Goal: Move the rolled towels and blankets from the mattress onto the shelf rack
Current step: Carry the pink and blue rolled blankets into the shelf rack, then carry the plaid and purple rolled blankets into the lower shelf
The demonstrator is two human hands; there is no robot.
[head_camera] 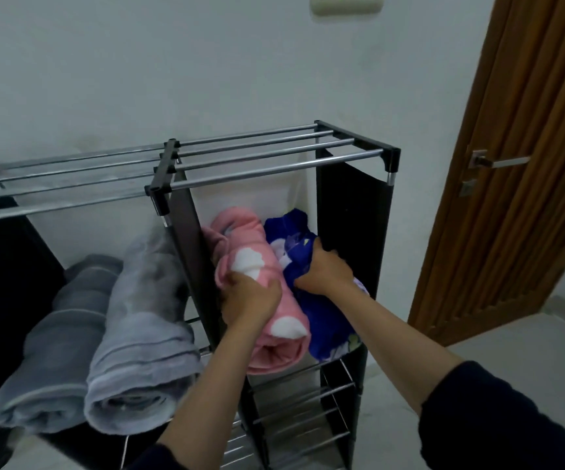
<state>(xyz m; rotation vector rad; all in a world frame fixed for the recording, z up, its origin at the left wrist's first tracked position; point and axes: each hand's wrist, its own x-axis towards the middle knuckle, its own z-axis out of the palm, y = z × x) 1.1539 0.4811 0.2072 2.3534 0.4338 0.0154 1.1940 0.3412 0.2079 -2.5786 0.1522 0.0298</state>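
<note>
Pink blanket roll point(267, 300) looks soft and squashy; left hand point(250, 300) clamps its near middle. Right hand point(325, 271) grips the blue blanket point(325, 320) alongside.

Dark navy long sleeves point(498, 412) pushed up above bare forearms; both hands point(252, 300) bare, without rings or watch.

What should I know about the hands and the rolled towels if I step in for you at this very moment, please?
Left hand grips the pink rolled blanket; right hand grips the blue rolled blanket. Both rolls lie side by side in the right compartment of the shelf rack.
Done: two grey rolled towels lie in the left compartment.
Left: settle both rolls and let go. The mattress is out of view, so check it for more.
</note>
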